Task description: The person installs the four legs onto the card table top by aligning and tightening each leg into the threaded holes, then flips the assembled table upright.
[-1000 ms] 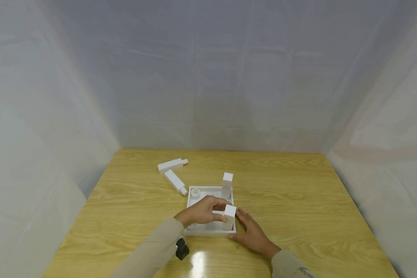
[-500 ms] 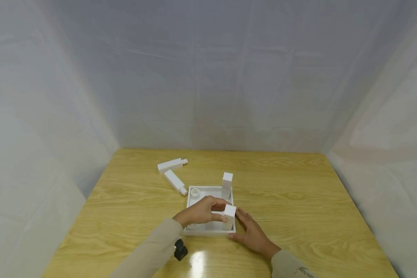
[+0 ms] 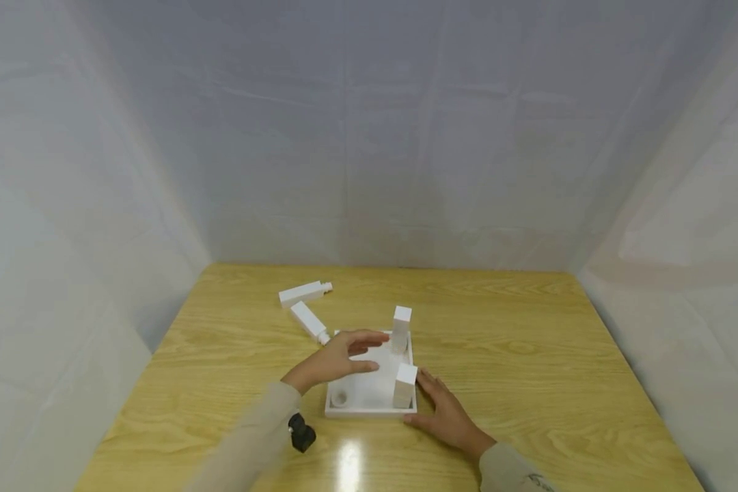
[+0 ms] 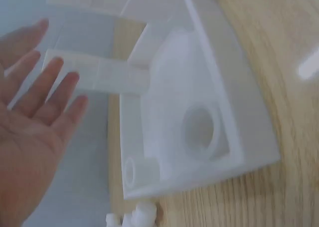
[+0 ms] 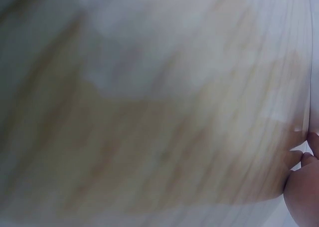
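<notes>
A white square tray-like panel (image 3: 369, 389) with a raised rim lies on the table. Two white square posts stand upright in its right corners, the near post (image 3: 405, 387) and the far post (image 3: 401, 328). My left hand (image 3: 342, 357) hovers over the panel, fingers spread and holding nothing. A round socket (image 4: 200, 129) sits in the near left corner; the far left socket (image 4: 142, 172) shows only in the left wrist view. My right hand (image 3: 447, 415) rests along the panel's right side by the near post, fingers extended.
Two loose white posts lie beyond the panel to the left, one post (image 3: 301, 293) behind the other post (image 3: 309, 321), each with a narrow threaded end. The wooden table (image 3: 516, 328) is enclosed by pale sheeting (image 3: 393, 137) at the back and sides.
My left hand has let go of the near post and moved left and slightly away, baring the near left socket. The right hand and the panel stay about where they were.
</notes>
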The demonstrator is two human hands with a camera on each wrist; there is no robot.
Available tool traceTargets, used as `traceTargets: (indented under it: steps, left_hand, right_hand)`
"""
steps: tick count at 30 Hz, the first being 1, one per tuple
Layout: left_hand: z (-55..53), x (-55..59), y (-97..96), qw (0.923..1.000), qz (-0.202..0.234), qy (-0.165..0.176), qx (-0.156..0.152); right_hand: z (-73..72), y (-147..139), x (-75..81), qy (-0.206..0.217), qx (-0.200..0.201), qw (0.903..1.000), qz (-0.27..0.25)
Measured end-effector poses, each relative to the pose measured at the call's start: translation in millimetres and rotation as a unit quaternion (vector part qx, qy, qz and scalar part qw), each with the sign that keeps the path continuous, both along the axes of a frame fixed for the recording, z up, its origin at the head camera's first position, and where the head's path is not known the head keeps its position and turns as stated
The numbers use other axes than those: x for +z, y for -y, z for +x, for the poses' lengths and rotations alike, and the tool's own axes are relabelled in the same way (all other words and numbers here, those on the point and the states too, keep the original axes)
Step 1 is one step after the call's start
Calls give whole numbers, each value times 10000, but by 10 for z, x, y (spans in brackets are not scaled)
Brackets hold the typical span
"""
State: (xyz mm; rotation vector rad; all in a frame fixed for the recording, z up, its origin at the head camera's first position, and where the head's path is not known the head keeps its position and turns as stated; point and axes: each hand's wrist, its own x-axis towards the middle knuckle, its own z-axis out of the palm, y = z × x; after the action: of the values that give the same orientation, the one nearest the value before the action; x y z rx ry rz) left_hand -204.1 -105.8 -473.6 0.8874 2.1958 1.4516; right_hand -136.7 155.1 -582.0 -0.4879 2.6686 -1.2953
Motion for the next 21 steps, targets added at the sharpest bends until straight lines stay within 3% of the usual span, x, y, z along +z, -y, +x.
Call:
traceTargets:
  steps: [4,8,15,21]
  left_hand:
    - [-72,-19,183,9942,170,-123,1056]
    - [-120,-71,308,9791,129,-239,2018]
    - [-191,-229,444,9397,-65,-491,3384]
    - [-248,-346,535,9042,144,-755,4202]
  right_hand:
    - [7,1,19,103,-13,9999,-8]
    - [10,-5,27,156,37,9999,-33]
    - [2,-4,8,243,13,9997,66]
    - [5,-2,21,121,25,9999,56]
